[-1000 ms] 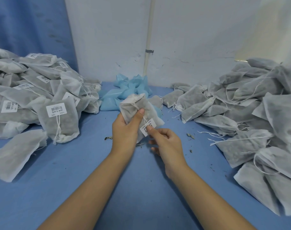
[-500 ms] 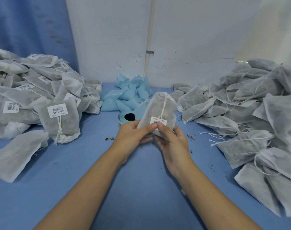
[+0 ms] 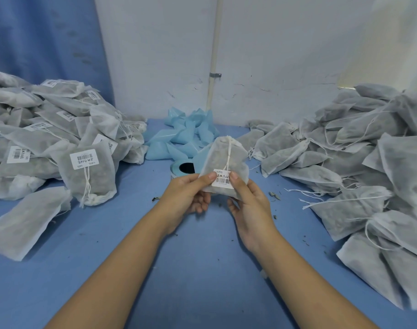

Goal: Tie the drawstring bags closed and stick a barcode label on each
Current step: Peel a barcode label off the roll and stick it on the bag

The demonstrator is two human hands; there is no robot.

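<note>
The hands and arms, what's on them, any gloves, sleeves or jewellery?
Nothing worn: the left hand and right hand are bare, without gloves or rings. The left forearm and right forearm are uncovered to the frame edge, no sleeve, watch or bracelet showing.

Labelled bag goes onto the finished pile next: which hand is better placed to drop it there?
Probably the left hand: it grips the bag, and the labelled pile lies on its side.

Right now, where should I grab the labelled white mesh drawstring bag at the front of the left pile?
Probably by its gathered neck, coming from the near side: the white mesh drawstring bag lies with the cinched end pointing toward you, free of the pile, and a grip there keeps off the barcode label.
</note>
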